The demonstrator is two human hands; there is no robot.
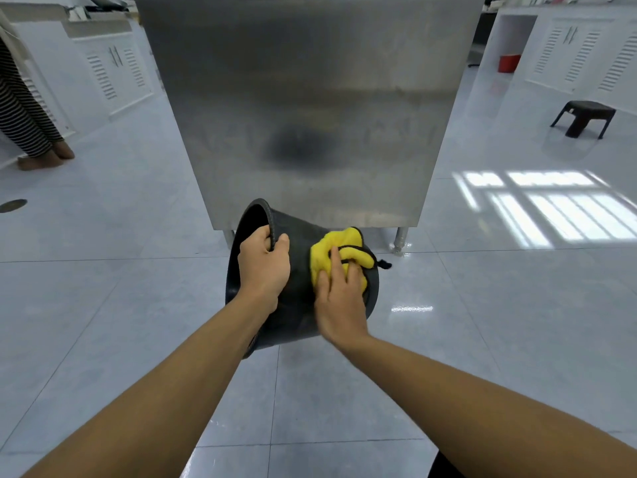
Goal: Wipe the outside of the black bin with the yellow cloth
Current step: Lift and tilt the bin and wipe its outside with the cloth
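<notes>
Round black plastic bin (296, 298) is tipped on its side over the grey tiled floor (103, 305) — left hand (263, 267) curled round its rim, right hand (339, 298) pressing the fluffy yellow cloth (339, 244) flat against its outer wall.

Glossy tiled floor (138, 305) carries a steel cabinet (310, 98), dark stool (582, 119), perhaps a drain (12, 205).

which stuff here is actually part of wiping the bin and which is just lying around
Part of the job:
black bin, tipped on its side
yellow cloth, pressed on the bin's outer wall
left hand, gripping the rim
right hand, on the cloth

Just lying about:
steel cabinet
dark stool
red bucket
</notes>
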